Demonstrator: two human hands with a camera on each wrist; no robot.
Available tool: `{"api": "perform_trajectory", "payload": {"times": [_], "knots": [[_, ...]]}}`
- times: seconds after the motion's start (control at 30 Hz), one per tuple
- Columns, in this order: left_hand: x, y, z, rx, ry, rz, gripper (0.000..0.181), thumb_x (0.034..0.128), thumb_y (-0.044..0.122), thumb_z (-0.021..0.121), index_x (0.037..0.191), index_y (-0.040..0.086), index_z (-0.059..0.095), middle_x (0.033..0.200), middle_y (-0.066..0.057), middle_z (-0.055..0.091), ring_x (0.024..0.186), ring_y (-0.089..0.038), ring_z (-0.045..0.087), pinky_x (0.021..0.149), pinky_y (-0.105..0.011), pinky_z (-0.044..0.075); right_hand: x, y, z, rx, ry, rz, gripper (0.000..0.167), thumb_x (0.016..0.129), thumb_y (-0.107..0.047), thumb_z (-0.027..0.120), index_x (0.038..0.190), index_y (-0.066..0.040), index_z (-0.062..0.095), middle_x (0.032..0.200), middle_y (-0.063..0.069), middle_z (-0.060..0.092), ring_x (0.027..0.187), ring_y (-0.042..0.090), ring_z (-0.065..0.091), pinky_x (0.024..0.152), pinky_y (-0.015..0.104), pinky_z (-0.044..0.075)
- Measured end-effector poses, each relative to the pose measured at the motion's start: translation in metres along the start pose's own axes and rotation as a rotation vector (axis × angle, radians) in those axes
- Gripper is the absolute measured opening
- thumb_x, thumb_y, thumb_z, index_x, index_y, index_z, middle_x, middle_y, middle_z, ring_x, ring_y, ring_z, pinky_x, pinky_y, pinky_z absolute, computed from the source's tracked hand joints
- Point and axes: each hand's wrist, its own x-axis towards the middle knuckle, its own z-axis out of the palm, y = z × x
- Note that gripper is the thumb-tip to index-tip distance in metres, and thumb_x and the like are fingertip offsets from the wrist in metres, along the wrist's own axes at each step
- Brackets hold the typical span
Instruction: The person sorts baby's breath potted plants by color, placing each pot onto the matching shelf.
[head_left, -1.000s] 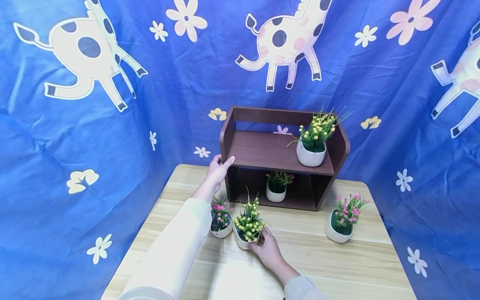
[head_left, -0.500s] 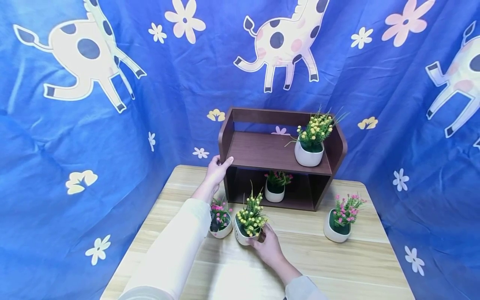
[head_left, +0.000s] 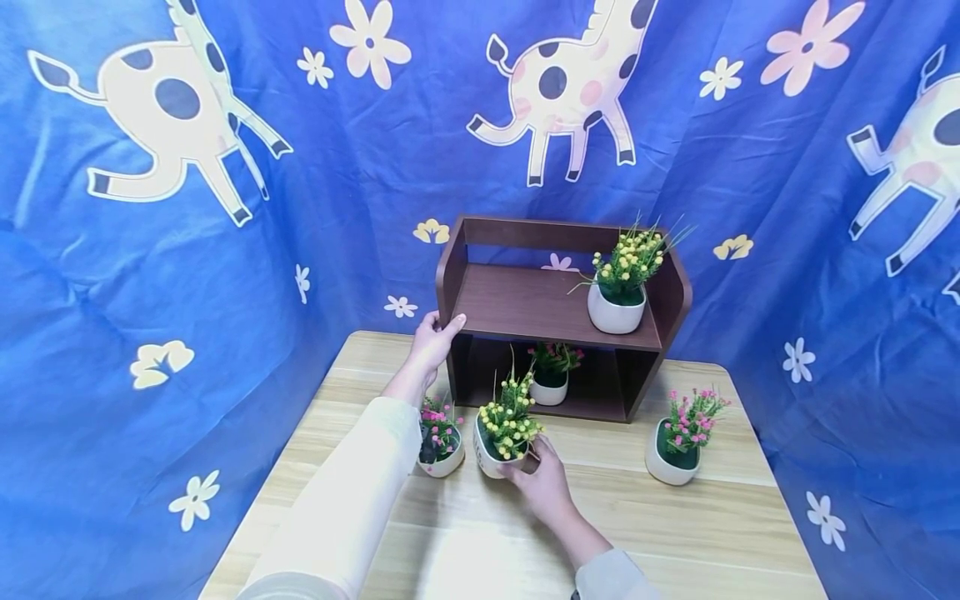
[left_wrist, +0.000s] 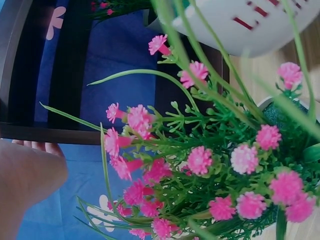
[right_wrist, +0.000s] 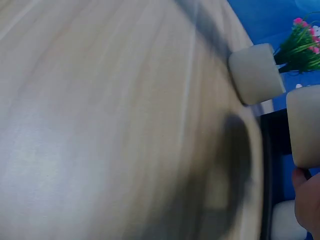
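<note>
My left hand grips the left side panel of a dark brown two-tier shelf, thumb at the front edge. In the left wrist view part of that hand shows beside the shelf's edge. My right hand holds a white pot of yellow flowers by its right side, in front of the shelf. The right wrist view has this pot raised above the table, its shadow below. Beside it, under my left forearm, stands a pot of pink flowers, partly hidden by the sleeve.
Another yellow-flowered pot stands at the right of the upper shelf. On the lower tier is a pink-flowered pot, partly covered by the held plant. A further pink-flowered pot sits on the wooden table at right. Blue curtains surround it.
My right hand has carried the yellow-flowered pot a little forward and right, closer to the lower tier. My left hand has kept its grip on the shelf.
</note>
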Motion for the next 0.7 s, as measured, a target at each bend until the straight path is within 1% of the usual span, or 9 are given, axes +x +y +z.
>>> {"api": "perform_trajectory", "payload": {"times": [0.07, 0.13, 0.23, 0.37, 0.47, 0.57, 0.7], "knots": [[0.001, -0.001, 0.000, -0.001, 0.000, -0.001, 0.068, 0.1059, 0.040, 0.070, 0.157, 0.004, 0.044, 0.163, -0.022, 0.050, 0.153, -0.034, 0.046, 0.133, -0.050, 0.035, 0.001, -0.005, -0.002, 0.006, 0.005, -0.004, 0.085, 0.083, -0.030, 0.095, 0.151, 0.003, 0.056, 0.160, 0.025, 0.053, 0.141, 0.046, 0.060, 0.123, 0.059, 0.045], [0.001, -0.001, 0.001, -0.001, 0.002, 0.000, 0.067, 0.1059, 0.039, 0.070, 0.157, 0.004, 0.044, 0.162, -0.022, 0.050, 0.152, -0.034, 0.046, 0.133, -0.050, 0.035, 0.002, -0.010, -0.005, 0.031, 0.002, -0.008, 0.085, 0.083, -0.029, 0.094, 0.152, 0.003, 0.055, 0.161, 0.024, 0.052, 0.140, 0.046, 0.061, 0.121, 0.056, 0.048], [0.002, -0.001, 0.001, 0.008, 0.010, 0.004, 0.066, 0.1057, 0.039, 0.070, 0.155, 0.003, 0.046, 0.160, -0.021, 0.052, 0.150, -0.033, 0.048, 0.132, -0.049, 0.036, 0.002, -0.020, -0.008, 0.041, 0.008, -0.021, 0.084, 0.083, -0.028, 0.094, 0.151, 0.002, 0.056, 0.160, 0.022, 0.052, 0.135, 0.045, 0.064, 0.117, 0.052, 0.053], [0.003, -0.002, 0.001, 0.015, 0.014, 0.006, 0.065, 0.1055, 0.040, 0.070, 0.154, 0.003, 0.046, 0.158, -0.022, 0.053, 0.147, -0.033, 0.049, 0.131, -0.049, 0.037, 0.002, -0.034, -0.012, 0.030, 0.040, -0.072, 0.081, 0.082, -0.027, 0.095, 0.149, 0.001, 0.059, 0.158, 0.020, 0.054, 0.133, 0.044, 0.066, 0.115, 0.051, 0.055], [0.003, -0.002, 0.000, 0.011, 0.010, 0.004, 0.066, 0.1058, 0.040, 0.070, 0.155, 0.003, 0.046, 0.159, -0.022, 0.052, 0.148, -0.033, 0.048, 0.131, -0.049, 0.037, 0.003, -0.043, -0.014, 0.049, 0.062, -0.122, 0.078, 0.083, -0.024, 0.094, 0.147, 0.003, 0.059, 0.157, 0.021, 0.054, 0.134, 0.044, 0.064, 0.115, 0.050, 0.055], [0.003, -0.002, 0.001, 0.017, 0.010, 0.003, 0.066, 0.1061, 0.040, 0.069, 0.156, 0.003, 0.045, 0.160, -0.022, 0.051, 0.149, -0.033, 0.048, 0.132, -0.049, 0.037, 0.006, -0.052, -0.016, 0.078, 0.079, -0.153, 0.076, 0.083, -0.021, 0.095, 0.146, 0.003, 0.061, 0.155, 0.019, 0.055, 0.139, 0.040, 0.060, 0.117, 0.048, 0.053], [0.003, -0.003, 0.001, 0.019, 0.011, 0.004, 0.068, 0.1060, 0.040, 0.069, 0.157, 0.003, 0.044, 0.161, -0.022, 0.051, 0.151, -0.034, 0.047, 0.132, -0.049, 0.036, 0.009, -0.062, -0.020, 0.067, 0.120, -0.180, 0.072, 0.081, -0.019, 0.096, 0.142, 0.001, 0.065, 0.149, 0.015, 0.058, 0.138, 0.037, 0.060, 0.118, 0.047, 0.053]]}}
